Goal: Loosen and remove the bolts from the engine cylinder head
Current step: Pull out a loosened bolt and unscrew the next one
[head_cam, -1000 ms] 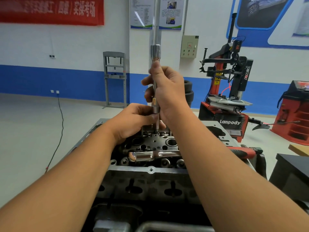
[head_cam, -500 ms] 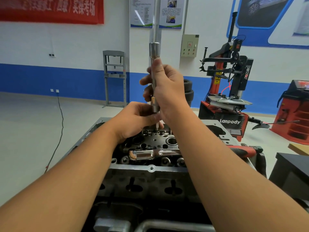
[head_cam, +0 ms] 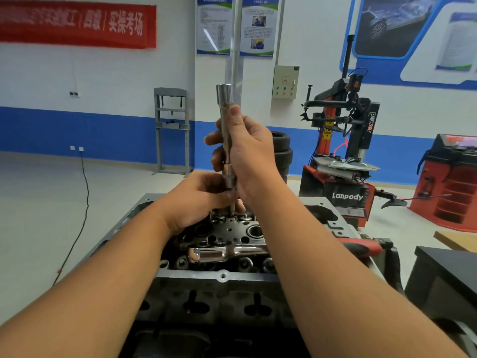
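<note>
The dark, oily cylinder head (head_cam: pixel 227 236) lies on a grey metal stand in front of me. A long chrome socket extension (head_cam: pixel 225 107) stands upright over a bolt hole at the head's far end. My right hand (head_cam: pixel 247 153) grips the extension's shaft, thumb pointing up. Lower down, my left hand (head_cam: pixel 198 200) pinches the thin lower part of the tool just above the head. The bolt itself is hidden by my fingers. A chrome ratchet wrench (head_cam: pixel 222 253) with a red handle (head_cam: pixel 361 248) lies across the head.
A red and black tyre changer (head_cam: pixel 346 161) stands behind on the right, and a red cabinet (head_cam: pixel 454 187) at the far right. Near my right forearm is a black table corner (head_cam: pixel 444 277). On the left, a black cable (head_cam: pixel 82 202) runs across the floor.
The extension has tilted slightly to the left at its top and both hands sit marginally lower. The grips are unchanged.
</note>
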